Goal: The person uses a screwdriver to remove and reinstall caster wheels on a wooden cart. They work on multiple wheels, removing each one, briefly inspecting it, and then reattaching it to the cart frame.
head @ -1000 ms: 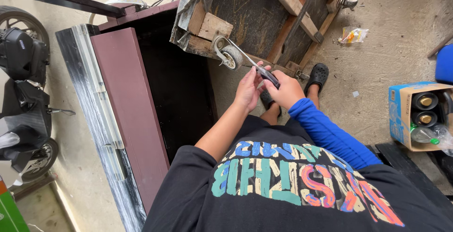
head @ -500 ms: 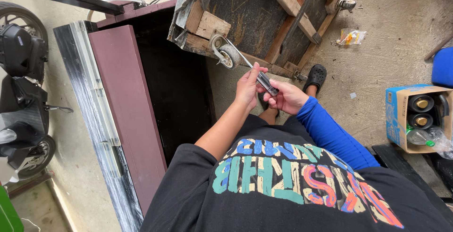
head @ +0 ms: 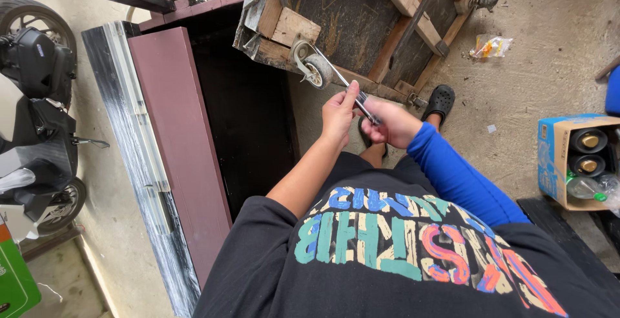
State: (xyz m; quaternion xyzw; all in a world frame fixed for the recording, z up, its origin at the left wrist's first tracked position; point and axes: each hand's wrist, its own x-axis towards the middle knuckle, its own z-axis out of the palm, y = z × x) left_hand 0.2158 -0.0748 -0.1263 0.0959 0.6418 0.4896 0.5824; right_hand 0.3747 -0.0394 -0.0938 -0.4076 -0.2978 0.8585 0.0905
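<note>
Both hands meet in front of the person's chest over a concrete floor [head: 555, 79]. The left hand [head: 338, 115], on a bare forearm, is raised with its fingers pinched together on the shaft of a slim metal wrench [head: 349, 88]. The right hand [head: 394, 124], at the end of a blue sleeve [head: 462, 179], is curled shut around the tool's lower end. The wrench slants up and away from the two hands, its far tip touching or just beside the caster wheel [head: 314, 67] bolted to an upturned wooden cart [head: 361, 14]. A dark red cabinet [head: 174, 130] lies open just to the left. A parked scooter [head: 35, 98] stands at the far left, and a cardboard box of bottles [head: 578, 159] sits to the right.
</note>
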